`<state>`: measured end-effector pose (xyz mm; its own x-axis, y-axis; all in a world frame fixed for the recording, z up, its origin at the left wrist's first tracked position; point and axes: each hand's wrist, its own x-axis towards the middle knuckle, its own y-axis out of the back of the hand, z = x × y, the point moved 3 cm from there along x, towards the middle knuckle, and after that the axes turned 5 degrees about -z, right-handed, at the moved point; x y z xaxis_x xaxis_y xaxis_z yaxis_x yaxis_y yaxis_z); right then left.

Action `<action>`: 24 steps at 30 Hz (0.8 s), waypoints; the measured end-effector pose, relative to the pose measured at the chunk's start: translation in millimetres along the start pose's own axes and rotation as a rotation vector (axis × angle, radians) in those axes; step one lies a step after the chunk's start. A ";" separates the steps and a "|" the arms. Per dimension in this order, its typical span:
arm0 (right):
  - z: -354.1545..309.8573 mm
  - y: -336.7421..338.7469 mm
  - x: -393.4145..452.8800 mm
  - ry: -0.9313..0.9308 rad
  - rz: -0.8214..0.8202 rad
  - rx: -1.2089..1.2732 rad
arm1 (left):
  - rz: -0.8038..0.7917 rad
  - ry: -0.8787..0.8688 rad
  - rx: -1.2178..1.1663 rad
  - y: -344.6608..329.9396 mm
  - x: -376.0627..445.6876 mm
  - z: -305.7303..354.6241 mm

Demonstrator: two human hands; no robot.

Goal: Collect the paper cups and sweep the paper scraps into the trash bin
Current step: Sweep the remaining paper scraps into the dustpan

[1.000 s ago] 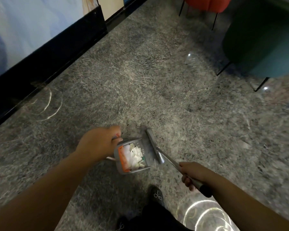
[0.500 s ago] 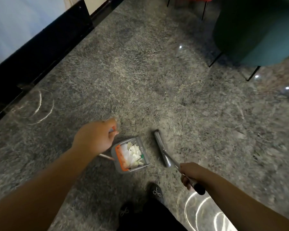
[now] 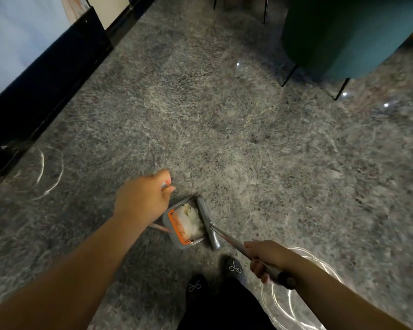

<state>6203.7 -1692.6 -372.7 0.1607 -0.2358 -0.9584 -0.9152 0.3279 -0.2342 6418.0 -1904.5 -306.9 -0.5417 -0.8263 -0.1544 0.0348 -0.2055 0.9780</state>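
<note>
A grey dustpan with an orange strip stands on the floor just ahead of my feet, and a heap of white paper scraps lies in it. My left hand grips the top of the dustpan's upright handle. The grey broom head lies against the pan's right edge. My right hand grips the broom's metal handle near its black end. No paper cups and no trash bin are in view.
The floor is grey speckled stone with bright light reflections. A black baseboard runs along the left wall. A dark green upholstered chair on thin black legs stands at the top right. My dark shoes are just behind the pan.
The broom head, apart from the dustpan half a second ago, now lies against its right edge. The scraps sit heaped deeper in the pan. Both hands keep their hold.
</note>
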 end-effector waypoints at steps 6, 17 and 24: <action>11.1 -3.2 -20.0 0.079 0.055 -0.162 | 0.034 -0.052 -0.068 9.2 -12.6 1.1; 45.7 39.2 -70.6 0.147 0.134 0.185 | 0.084 -0.262 -0.088 45.5 19.0 80.0; 59.5 111.0 -94.8 0.204 0.203 0.352 | 0.152 -0.436 -0.083 54.7 57.6 179.7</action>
<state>6108.9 -1579.4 -317.4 -0.1175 -0.2980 -0.9473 -0.7336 0.6690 -0.1194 6237.8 -1869.0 -237.1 -0.8270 -0.5564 0.0801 0.1984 -0.1556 0.9677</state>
